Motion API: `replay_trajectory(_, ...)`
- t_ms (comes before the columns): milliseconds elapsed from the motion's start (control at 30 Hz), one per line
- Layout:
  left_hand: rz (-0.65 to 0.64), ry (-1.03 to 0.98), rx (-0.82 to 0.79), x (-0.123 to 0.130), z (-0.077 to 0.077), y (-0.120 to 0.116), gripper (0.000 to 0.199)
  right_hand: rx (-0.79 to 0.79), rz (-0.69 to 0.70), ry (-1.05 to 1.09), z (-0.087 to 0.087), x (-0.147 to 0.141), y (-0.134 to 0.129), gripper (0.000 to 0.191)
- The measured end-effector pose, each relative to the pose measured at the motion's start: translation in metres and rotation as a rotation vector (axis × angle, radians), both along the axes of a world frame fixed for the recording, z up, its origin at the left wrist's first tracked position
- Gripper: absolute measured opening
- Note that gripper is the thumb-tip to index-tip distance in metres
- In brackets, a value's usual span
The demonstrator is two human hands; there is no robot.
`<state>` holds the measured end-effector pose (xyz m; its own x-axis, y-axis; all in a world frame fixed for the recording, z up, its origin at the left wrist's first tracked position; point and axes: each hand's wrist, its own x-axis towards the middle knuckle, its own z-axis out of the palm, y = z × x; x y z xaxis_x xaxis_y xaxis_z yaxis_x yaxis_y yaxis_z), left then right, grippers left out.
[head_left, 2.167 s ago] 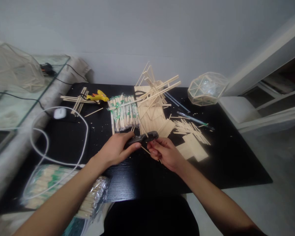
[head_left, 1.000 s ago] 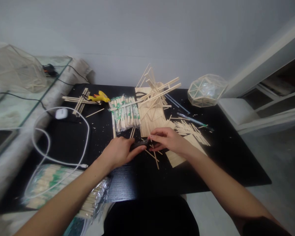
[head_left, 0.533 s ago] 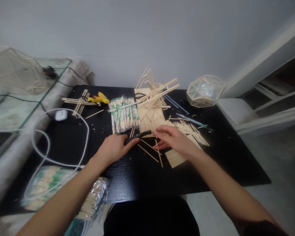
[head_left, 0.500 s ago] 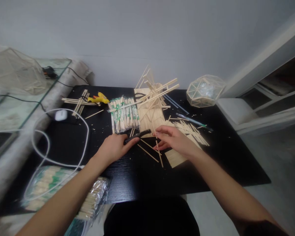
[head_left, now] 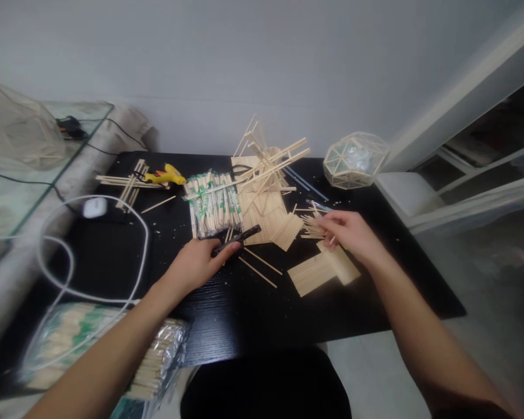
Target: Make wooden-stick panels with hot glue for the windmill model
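Note:
My left hand is closed around a slim black tool, whose exact kind I cannot make out. Its tip points right, over the near edge of a wooden slat board. Just below it, thin wooden sticks lie on the black table. Over on the right, my right hand pinches short wooden sticks above a loose pile of cut sticks. Below that hand, flat wooden pieces overlap on the tabletop.
A stick frame rises at the back, beside bagged chopsticks. A yellow glue gun rests on crossed sticks. The faceted stick ball sits back right. A white cable loops at left, near another chopstick pack.
My right hand has moved right, from beside the black tool to the cut-stick pile. Short sticks that lay under it are gone from there. My left hand keeps the tool.

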<state>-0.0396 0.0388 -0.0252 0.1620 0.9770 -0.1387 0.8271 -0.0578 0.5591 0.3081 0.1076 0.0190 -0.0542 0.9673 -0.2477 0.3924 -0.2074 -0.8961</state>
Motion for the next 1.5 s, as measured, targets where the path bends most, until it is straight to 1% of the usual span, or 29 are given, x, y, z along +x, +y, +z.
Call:
replay_trajectory(67, 0.003, -0.004, -0.021, 0.001, 0.000, 0.000, 0.069, -0.066, -0.005, -0.052, -0.002, 0.010, 0.010, 0.044)
replay_trajectory(167, 0.005, -0.012, -0.025, 0.001, -0.001, 0.000, 0.068, -0.148, 0.022, -0.075, -0.006, 0.019, 0.025, 0.042)
replay_trajectory(267, -0.004, -0.021, 0.011, 0.000, -0.002, 0.000, 0.066, -0.204, 0.034, -0.085, -0.011, 0.020, 0.035, 0.040)
replay_trajectory(400, 0.003, -0.008, 0.028, 0.000, -0.001, 0.000, 0.066, -0.271, 0.064, -0.077, -0.014, 0.018, 0.040, 0.042)
replay_trajectory(567, 0.019, -0.035, -0.002, 0.000, 0.001, 0.000, 0.066, -0.282, 0.065, -0.045, -0.007, 0.020, 0.036, 0.041)
replay_trajectory(633, 0.013, -0.046, 0.002, 0.001, 0.001, 0.000, 0.066, -0.277, 0.073, -0.007, -0.002, 0.022, 0.031, 0.034)
replay_trajectory(667, 0.010, -0.051, 0.008, 0.001, 0.001, 0.000, 0.066, -0.274, 0.089, 0.023, 0.001, 0.022, 0.027, 0.031)
replay_trajectory(767, 0.019, -0.070, 0.021, 0.000, 0.000, 0.000, 0.066, -0.250, 0.172, 0.097, 0.008, 0.021, 0.014, 0.038)
replay_trajectory(800, 0.026, -0.077, 0.022, 0.000, 0.000, 0.000, 0.066, -0.232, 0.198, 0.102, 0.010, 0.019, 0.009, 0.036)
replay_trajectory(867, 0.047, -0.086, 0.021, 0.000, 0.001, 0.001, 0.066, -0.183, 0.230, 0.103, 0.012, 0.010, -0.002, 0.027)
replay_trajectory(933, 0.069, -0.093, 0.025, 0.000, 0.002, 0.001, 0.066, -0.129, 0.242, 0.101, 0.010, -0.004, -0.011, 0.022)
replay_trajectory(1000, 0.086, -0.111, 0.028, -0.001, 0.004, 0.001, 0.066, -0.075, 0.259, 0.080, 0.005, -0.024, -0.019, 0.020)
replay_trajectory(1067, 0.095, -0.131, 0.035, -0.003, 0.006, 0.002, 0.067, -0.012, 0.317, 0.044, -0.003, -0.049, -0.025, 0.015)
replay_trajectory(1167, 0.112, -0.138, 0.052, -0.006, 0.008, 0.002, 0.068, 0.157, 0.409, -0.106, -0.017, -0.088, -0.032, 0.010)
replay_trajectory(1267, 0.125, -0.142, 0.052, -0.008, 0.008, 0.003, 0.069, 0.246, 0.517, -0.312, -0.032, -0.120, -0.038, 0.007)
replay_trajectory(1300, 0.127, -0.143, 0.048, -0.008, 0.007, 0.003, 0.069, 0.258, 0.527, -0.348, -0.036, -0.127, -0.040, 0.008)
replay_trajectory(1400, 0.132, -0.143, 0.036, -0.007, 0.006, 0.003, 0.070, 0.281, 0.522, -0.431, -0.042, -0.137, -0.047, 0.010)
replay_trajectory(1500, 0.135, -0.147, 0.028, -0.007, 0.006, 0.003, 0.069, 0.293, 0.503, -0.514, -0.042, -0.132, -0.054, 0.014)
